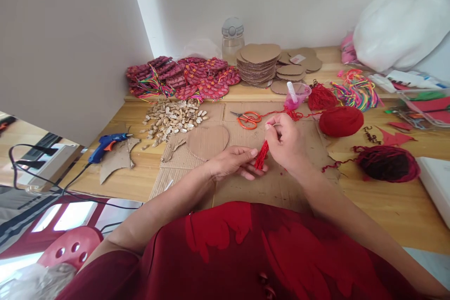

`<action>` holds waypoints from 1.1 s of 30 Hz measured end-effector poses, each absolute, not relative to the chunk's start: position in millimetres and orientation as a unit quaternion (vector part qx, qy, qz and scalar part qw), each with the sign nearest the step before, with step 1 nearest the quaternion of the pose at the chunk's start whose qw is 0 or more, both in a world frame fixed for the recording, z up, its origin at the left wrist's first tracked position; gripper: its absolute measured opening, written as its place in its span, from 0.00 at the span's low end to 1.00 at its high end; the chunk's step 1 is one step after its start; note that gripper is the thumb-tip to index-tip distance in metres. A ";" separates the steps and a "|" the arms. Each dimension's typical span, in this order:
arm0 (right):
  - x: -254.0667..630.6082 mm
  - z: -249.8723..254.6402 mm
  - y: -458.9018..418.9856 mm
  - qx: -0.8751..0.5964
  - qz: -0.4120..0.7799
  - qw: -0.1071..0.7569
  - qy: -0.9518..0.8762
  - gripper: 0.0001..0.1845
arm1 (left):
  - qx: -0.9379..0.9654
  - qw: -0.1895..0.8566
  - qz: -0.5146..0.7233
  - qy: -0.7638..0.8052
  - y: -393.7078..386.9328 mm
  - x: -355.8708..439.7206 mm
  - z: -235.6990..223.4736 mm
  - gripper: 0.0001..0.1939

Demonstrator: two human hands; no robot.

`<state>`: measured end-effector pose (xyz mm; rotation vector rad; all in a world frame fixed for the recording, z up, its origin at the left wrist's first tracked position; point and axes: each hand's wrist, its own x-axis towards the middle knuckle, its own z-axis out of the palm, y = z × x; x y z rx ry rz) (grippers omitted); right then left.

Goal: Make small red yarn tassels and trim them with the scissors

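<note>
- In the head view, the left hand (232, 164) reaches in from the lower left, its forearm slanting across the bench (372, 206). Its fingers are loosely spread at the lower end of the red yarn bundle (262, 155); I cannot tell whether the thumb presses on it.
- The right hand (286, 143) comes from the lower right, wrist bent inward, its thumb and curled fingers pinching the bundle's upper end. The bundle hangs tilted between the hands, over the cardboard sheet (246, 192).
- The bench is pale wood, partly covered by that sheet. Orange-handled scissors (248, 121) lie beyond the hands; a rounded cardboard piece (207, 142) and peanut shells (176, 119) are to the left.
- To the right sit a red yarn ball (341, 121) and a darker yarn ball (388, 163), each with a loose strand.
- Along the pale wall (246, 0) are patterned pieces (207, 79), a jar (232, 42) and stacked cardboard shapes (258, 65).
- At the left edge, a blue glue gun (105, 145) trails its cord near a power strip (49, 168).
- Bare wood shows right of the sheet, bounded by a white box (436, 187); the person's red top (225, 253) borders the near side.
</note>
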<state>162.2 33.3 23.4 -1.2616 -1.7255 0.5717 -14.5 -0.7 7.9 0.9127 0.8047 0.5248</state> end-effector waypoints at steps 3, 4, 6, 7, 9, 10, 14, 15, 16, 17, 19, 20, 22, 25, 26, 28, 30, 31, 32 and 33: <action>163.4 23.6 36.0 -0.502 0.284 0.460 -0.674 0.02 | 0.385 0.809 0.240 0.375 -2.4 -11.0 7.7 0.23; 163.9 23.3 37.3 -0.496 0.313 0.468 -0.661 0.02 | 0.371 0.816 0.241 0.373 -2.8 -10.1 7.9 0.21; 165.1 22.1 40.4 -0.479 0.372 0.483 -0.631 0.04 | 0.351 0.826 0.243 0.368 -3.3 -9.1 9.2 0.18; 165.7 21.0 42.1 -0.468 0.398 0.491 -0.618 0.04 | 0.344 0.830 0.244 0.366 -3.5 -8.9 10.4 0.17; 166.8 17.9 45.5 -0.442 0.433 0.508 -0.599 0.06 | 0.334 0.836 0.243 0.361 -3.8 -8.6 13.2 0.16; 167.3 16.1 47.2 -0.427 0.445 0.517 -0.593 0.06 | 0.330 0.840 0.241 0.358 -3.9 -8.4 14.8 0.16; 169.0 10.0 51.6 -0.387 0.483 0.536 -0.574 0.08 | 0.304 0.849 0.248 0.354 -4.8 -6.5 19.7 0.18; 169.4 9.5 52.0 -0.383 0.489 0.537 -0.571 0.09 | 0.296 0.850 0.253 0.356 -5.2 -5.8 20.7 0.19; 169.7 9.5 52.2 -0.379 0.494 0.540 -0.567 0.09 | 0.288 0.850 0.257 0.359 -5.5 -4.9 21.7 0.20; 169.9 9.8 52.2 -0.374 0.498 0.543 -0.563 0.09 | 0.281 0.850 0.262 0.361 -5.9 -4.1 22.8 0.20; 170.1 11.4 51.9 -0.366 0.504 0.550 -0.556 0.09 | 0.269 0.849 0.269 0.367 -6.8 -2.5 25.3 0.21; 170.1 12.3 51.6 -0.363 0.507 0.553 -0.554 0.09 | 0.265 0.849 0.270 0.370 -7.3 -1.8 26.6 0.22; 169.9 13.8 51.2 -0.359 0.507 0.556 -0.552 0.09 | 0.263 0.849 0.268 0.372 -8.4 -0.5 28.9 0.24; 169.6 14.3 51.2 -0.364 0.497 0.556 -0.558 0.09 | 0.273 0.846 0.269 0.370 -10.0 0.7 30.7 0.25; 169.7 14.1 51.3 -0.368 0.491 0.556 -0.560 0.09 | 0.279 0.844 0.271 0.370 -10.5 0.9 30.8 0.24; 170.0 13.3 51.9 -0.373 0.479 0.558 -0.566 0.08 | 0.287 0.837 0.279 0.374 -11.2 1.2 30.7 0.19; 170.6 12.4 52.7 -0.373 0.469 0.559 -0.573 0.08 | 0.289 0.829 0.290 0.382 -11.7 1.5 30.2 0.15; 170.9 12.0 53.2 -0.375 0.463 0.558 -0.577 0.07 | 0.288 0.824 0.297 0.386 -12.0 1.8 29.8 0.14; 171.1 11.8 53.6 -0.380 0.455 0.558 -0.581 0.07 | 0.286 0.819 0.306 0.392 -12.5 2.3 29.3 0.13; 171.2 11.7 53.8 -0.388 0.440 0.558 -0.587 0.07 | 0.284 0.813 0.317 0.398 -13.2 3.1 28.6 0.11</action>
